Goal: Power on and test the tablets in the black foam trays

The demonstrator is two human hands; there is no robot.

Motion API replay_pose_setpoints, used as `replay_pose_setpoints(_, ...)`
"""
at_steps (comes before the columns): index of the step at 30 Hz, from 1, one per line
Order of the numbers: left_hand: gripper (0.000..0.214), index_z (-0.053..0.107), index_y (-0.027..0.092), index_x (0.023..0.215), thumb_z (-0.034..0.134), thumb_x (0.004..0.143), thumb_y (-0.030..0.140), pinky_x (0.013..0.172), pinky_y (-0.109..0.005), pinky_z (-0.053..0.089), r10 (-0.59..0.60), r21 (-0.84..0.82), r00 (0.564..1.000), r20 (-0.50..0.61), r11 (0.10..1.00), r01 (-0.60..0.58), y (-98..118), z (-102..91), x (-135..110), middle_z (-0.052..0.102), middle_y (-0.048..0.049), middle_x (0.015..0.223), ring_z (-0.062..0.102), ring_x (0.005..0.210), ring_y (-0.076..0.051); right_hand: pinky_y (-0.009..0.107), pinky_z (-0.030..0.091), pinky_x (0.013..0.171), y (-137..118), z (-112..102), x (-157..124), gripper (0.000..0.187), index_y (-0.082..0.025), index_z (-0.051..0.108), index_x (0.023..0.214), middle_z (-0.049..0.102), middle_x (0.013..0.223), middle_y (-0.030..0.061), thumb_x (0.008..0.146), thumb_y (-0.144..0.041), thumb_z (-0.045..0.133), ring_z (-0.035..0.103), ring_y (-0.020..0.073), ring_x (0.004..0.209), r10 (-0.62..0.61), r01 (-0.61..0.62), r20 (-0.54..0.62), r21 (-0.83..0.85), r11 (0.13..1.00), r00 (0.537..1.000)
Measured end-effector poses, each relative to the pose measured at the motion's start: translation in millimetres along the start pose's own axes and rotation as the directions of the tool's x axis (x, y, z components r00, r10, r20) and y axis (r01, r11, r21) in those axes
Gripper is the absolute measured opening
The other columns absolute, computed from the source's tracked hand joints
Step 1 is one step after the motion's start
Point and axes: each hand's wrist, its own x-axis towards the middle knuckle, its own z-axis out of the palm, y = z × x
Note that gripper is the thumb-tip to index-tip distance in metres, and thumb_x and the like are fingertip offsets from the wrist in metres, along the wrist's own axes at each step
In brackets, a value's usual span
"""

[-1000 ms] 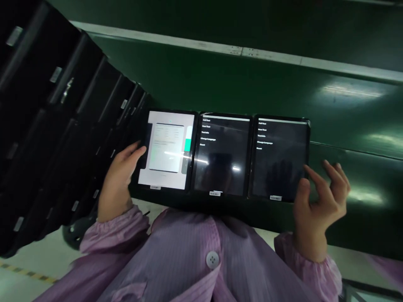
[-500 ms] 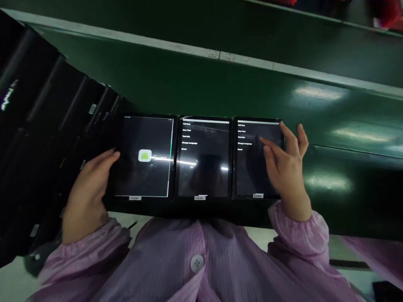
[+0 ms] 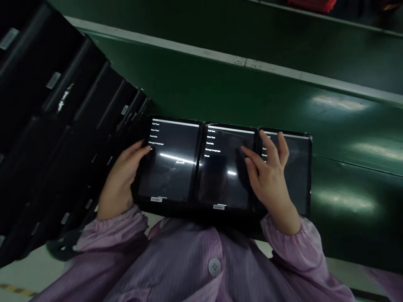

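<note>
Three black tablets lie side by side at the near edge of a dark green conveyor belt. Each screen is dark with a short white text menu at its top left. My left hand rests at the left edge of the left tablet, thumb on the screen's border, fingers apart. My right hand hovers with spread fingers over the seam between the middle tablet and the right tablet, fingertips near their menus. It covers the right tablet's left part.
A tilted row of black trays or tablets with small white labels fills the left side. A pale metal rail crosses the belt behind the tablets. A red object sits at the far top edge. My pink sleeves show below.
The left tablet's screen went from a pale dialog, through a green icon, to the same dark menu. My right hand moved left from the right tablet's edge to the middle seam.
</note>
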Motion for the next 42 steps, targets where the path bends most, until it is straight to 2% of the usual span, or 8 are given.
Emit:
replay_pose_setpoints(5,0.037,0.082,0.017,0.111,0.077,0.074,0.02,0.116,-0.051,0.056,0.055,-0.054,0.996,0.073,0.997,-0.051,3,-0.6,20,0.085,-0.0093,0.114,0.076,0.123,-0.033,0.08,0.032,0.128,-8,12,7,0.034,-0.027,0.08,0.13,0.057,0.163,0.0113,0.11,-0.029,0.052,0.03,0.0457,0.165,0.017,-0.019,0.045,0.036,0.999,0.999)
replay_pose_setpoints(11,0.042,0.081,0.023,0.119,0.075,0.078,0.024,0.109,-0.045,0.061,0.075,0.0,0.989,0.129,0.997,-0.076,5,5.9,39,0.084,-0.0046,0.117,0.078,0.118,-0.03,0.072,0.04,0.125,-8,-3,4,0.032,-0.03,0.081,0.128,0.069,0.15,0.0118,0.109,-0.027,0.054,0.045,0.0431,0.158,0.054,-0.052,-0.085,0.029,0.998,0.995)
replay_pose_setpoints(15,0.041,0.08,0.019,0.119,0.074,0.079,0.025,0.109,-0.049,0.061,0.083,0.003,0.988,0.129,0.996,-0.084,5,10.3,41,0.085,-0.007,0.111,0.078,0.114,-0.032,0.069,0.045,0.122,-13,-15,0,0.033,-0.028,0.081,0.127,0.071,0.147,0.0122,0.11,-0.025,0.053,0.05,0.0426,0.155,0.057,-0.056,-0.083,0.015,0.998,0.995)
replay_pose_setpoints(20,0.044,0.079,0.016,0.119,0.075,0.076,0.025,0.123,-0.05,0.051,0.175,-0.094,0.971,0.162,0.982,-0.161,-3,1.6,41,0.083,-0.0098,0.125,0.07,0.134,-0.033,0.062,0.053,0.116,-25,-25,-6,0.029,-0.027,0.084,0.115,0.075,0.14,0.0092,0.106,-0.02,0.058,0.056,0.0393,0.151,0.001,0.004,-0.063,0.077,0.997,0.998)
replay_pose_setpoints(25,0.053,0.076,0.017,0.125,0.076,0.072,0.023,0.132,-0.048,0.038,0.192,-0.081,0.973,0.126,0.98,-0.183,-11,-11.5,27,0.078,-0.0093,0.138,0.059,0.148,-0.032,0.052,0.059,0.112,-47,-13,-15,0.024,-0.022,0.084,0.105,0.079,0.13,0.0081,0.102,-0.015,0.061,0.06,0.0349,0.146,-0.08,0.084,-0.029,0.178,0.98,0.996)
replay_pose_setpoints(30,0.05,0.078,0.022,0.132,0.075,0.082,0.024,0.131,-0.046,0.041,0.125,-0.009,0.982,0.143,0.992,-0.125,-13,-25.8,3,0.076,-0.0045,0.143,0.062,0.146,-0.03,0.049,0.059,0.114,-66,0,-21,0.022,-0.02,0.082,0.1,0.079,0.128,0.009,0.1,-0.011,0.062,0.059,0.0333,0.148,-0.087,0.091,-0.029,0.212,0.973,0.996)
replay_pose_setpoints(35,0.056,0.078,0.023,0.135,0.078,0.079,0.028,0.127,-0.047,0.046,0.132,0.025,0.974,0.186,0.99,-0.139,-18,-38.4,-5,0.074,-0.0056,0.147,0.055,0.152,-0.034,0.052,0.058,0.116,-80,7,-19,0.02,-0.022,0.082,0.104,0.077,0.133,0.0077,0.099,-0.015,0.064,0.057,0.0343,0.148,-0.145,0.135,0.03,0.222,0.966,0.989)
replay_pose_setpoints(42,0.06,0.081,0.018,0.127,0.083,0.069,0.03,0.13,-0.053,0.041,0.076,-0.04,0.985,0.155,0.997,-0.071,-20,-42.1,-5,0.078,-0.0094,0.139,0.059,0.147,-0.038,0.064,0.051,0.122,-89,26,-18,0.025,-0.024,0.081,0.119,0.066,0.153,0.0096,0.103,-0.022,0.062,0.036,0.0402,0.163,-0.22,0.194,0.151,0.169,0.966,0.964)
